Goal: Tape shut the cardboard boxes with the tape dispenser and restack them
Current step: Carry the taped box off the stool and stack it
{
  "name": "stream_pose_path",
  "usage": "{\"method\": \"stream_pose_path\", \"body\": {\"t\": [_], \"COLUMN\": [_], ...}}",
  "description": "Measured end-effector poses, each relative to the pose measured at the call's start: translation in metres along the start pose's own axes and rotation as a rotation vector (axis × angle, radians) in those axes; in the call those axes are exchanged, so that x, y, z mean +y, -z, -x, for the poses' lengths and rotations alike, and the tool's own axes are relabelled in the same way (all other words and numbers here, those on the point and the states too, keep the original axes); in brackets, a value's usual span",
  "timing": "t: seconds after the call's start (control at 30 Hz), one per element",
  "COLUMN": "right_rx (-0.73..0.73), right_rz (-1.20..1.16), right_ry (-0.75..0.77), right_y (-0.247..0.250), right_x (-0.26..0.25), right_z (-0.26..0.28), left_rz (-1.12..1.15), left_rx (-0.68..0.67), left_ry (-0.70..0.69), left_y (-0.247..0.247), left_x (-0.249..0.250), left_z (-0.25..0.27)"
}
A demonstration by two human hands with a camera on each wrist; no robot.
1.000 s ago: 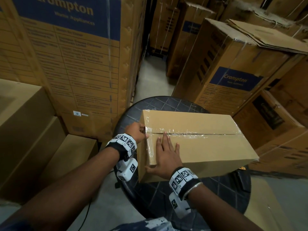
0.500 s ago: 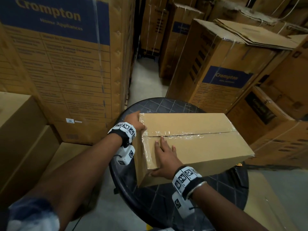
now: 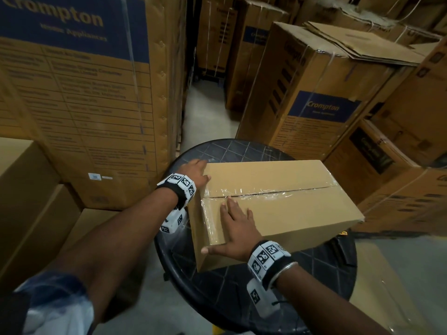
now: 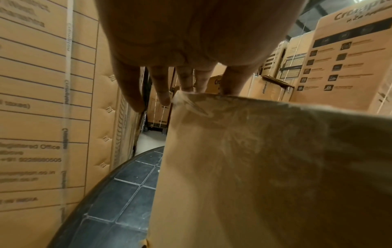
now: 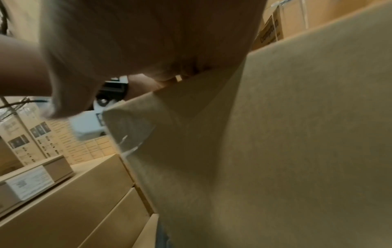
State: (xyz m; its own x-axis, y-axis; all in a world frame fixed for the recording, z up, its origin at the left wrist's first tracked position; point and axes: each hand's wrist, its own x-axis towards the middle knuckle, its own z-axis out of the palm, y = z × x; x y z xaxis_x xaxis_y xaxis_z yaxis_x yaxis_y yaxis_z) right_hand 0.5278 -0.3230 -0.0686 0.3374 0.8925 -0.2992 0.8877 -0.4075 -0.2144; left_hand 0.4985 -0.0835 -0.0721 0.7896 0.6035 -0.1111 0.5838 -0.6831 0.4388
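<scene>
Box: the taped cardboard box [image 3: 278,204] sat on the round black stool [image 3: 217,286], clear tape [image 3: 266,192] over its top seam | Left hand [image 3: 196,172]: fingers straight against the box's far left corner | Right hand [image 3: 238,232]: flat on top, fingers spread, thumb along the near edge | Around: stacked Crompton cartons [image 3: 84,93].

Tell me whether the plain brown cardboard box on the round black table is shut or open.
Shut. The plain brown cardboard box has both top flaps lying flat, and clear glossy tape runs along their seam and down its near end.
</scene>
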Motion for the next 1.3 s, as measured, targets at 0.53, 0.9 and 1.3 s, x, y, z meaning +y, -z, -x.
{"method": "stream_pose_path", "body": {"t": [0.53,0.9,1.3], "right_rx": [0.04,0.076,0.107], "right_rz": [0.082,0.085,0.003], "right_ry": [-0.076,0.149,0.011], "right_y": [-0.008,-0.014,-0.028], "right_x": [-0.011,0.022,0.091], "right_z": [0.002,0.033,0.133], "left_rz": [-0.167,-0.023,-0.174], "left_rx": [-0.03,0.161,0.151], "left_ry": [0.004,0.13,0.322], "left_y": [0.003,-0.002,-0.025], "left_x": [0.001,-0.012,0.048], "left_z": [-0.004,0.049,0.146]}}
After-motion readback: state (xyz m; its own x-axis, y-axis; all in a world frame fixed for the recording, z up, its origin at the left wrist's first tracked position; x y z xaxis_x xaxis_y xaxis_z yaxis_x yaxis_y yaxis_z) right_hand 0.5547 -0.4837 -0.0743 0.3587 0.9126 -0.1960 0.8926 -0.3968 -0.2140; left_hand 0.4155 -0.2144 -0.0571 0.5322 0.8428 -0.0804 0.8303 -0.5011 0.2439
